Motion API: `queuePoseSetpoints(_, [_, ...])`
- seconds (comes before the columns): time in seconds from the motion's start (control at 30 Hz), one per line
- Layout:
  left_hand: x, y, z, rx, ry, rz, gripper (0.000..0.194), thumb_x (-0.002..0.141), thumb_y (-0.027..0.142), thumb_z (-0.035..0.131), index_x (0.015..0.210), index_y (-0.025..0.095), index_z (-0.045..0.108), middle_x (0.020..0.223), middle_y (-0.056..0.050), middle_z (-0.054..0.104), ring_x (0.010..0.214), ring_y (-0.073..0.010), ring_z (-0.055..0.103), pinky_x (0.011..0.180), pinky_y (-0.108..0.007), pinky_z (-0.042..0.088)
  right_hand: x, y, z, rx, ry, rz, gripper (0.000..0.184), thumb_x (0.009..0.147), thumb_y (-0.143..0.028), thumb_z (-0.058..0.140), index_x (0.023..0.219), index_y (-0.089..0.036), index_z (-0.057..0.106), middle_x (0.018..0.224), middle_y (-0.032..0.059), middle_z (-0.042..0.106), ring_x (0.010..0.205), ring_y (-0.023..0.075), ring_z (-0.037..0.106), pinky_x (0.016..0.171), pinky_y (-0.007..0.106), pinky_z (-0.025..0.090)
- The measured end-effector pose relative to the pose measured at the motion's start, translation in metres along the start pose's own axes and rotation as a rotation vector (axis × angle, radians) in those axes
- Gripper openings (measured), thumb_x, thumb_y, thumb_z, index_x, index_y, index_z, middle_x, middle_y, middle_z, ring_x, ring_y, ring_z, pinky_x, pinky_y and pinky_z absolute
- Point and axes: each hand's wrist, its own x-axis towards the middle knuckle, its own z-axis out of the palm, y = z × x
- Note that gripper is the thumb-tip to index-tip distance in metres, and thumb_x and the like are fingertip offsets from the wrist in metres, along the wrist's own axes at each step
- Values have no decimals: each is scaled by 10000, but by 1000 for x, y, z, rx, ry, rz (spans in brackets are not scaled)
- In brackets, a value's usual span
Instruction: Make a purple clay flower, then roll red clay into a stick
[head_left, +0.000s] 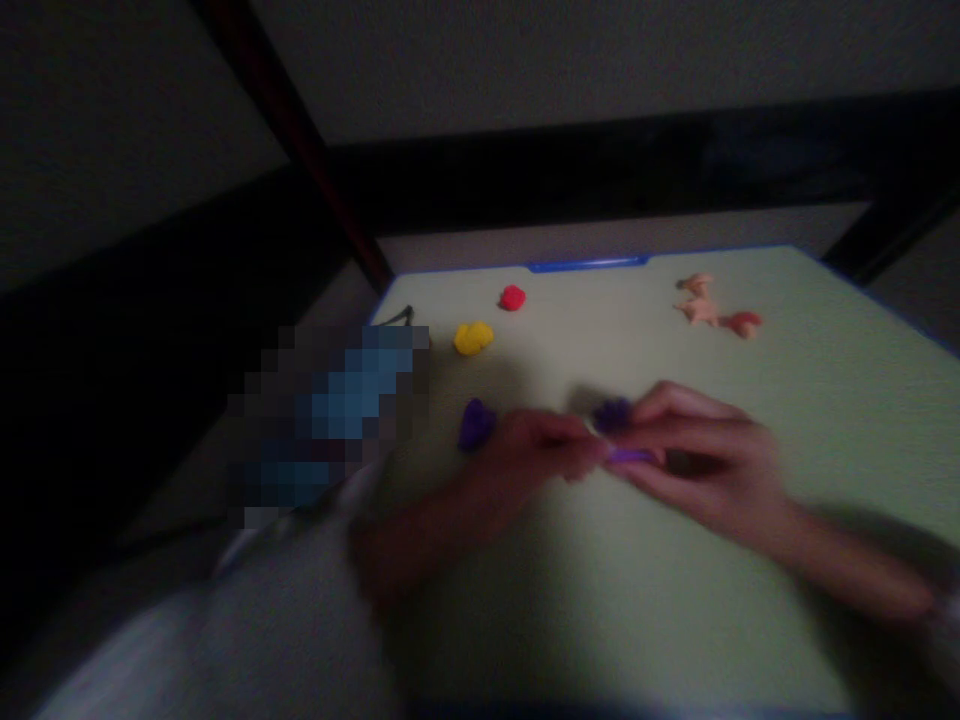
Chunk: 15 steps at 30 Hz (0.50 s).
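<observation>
Both hands meet over the pale green tabletop (660, 620), working on a small purple strip (630, 456). The right hand (720, 470) pinches the strip between its thumb and fingers. The left hand (529, 445) reaches the strip's near-left end with its fingers drawn together; blur hides whether they grip it too. The step in hand looks like shaping or parting this piece. The next move probably calls for a light, steady right pinch while the left fingers do the finer work. One dark purple lump (613, 413) sits just beyond the right fingers, contact unclear, and a purple piece (476, 425) lies beside the left hand. Farther off rest a yellow lump (473, 338) and a red lump (513, 298).
</observation>
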Motion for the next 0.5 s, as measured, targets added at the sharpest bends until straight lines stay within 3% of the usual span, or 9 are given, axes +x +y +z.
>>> queuePoseSetpoints(0.37, [-1, -1, 0, 40, 65, 7, 268, 693, 336, 617, 505, 165, 529, 527, 36, 443, 547, -96, 398, 543, -245, 321, 0, 1, -2, -61, 25, -7, 154, 757, -158, 679, 881, -236, 726, 688, 2, 577, 549, 90, 515, 428, 208, 403])
queuePoseSetpoints(0.5, [-1, -1, 1, 40, 40, 13, 243, 675, 303, 652, 505, 153, 563, 533, 38, 458, 547, -86, 389, 554, -243, 299, 1, 0, -3, -64, 9, -21, 159, 761, -144, 672, 887, -226, 724, 681, -2, 560, 530, 80, 504, 421, 200, 402])
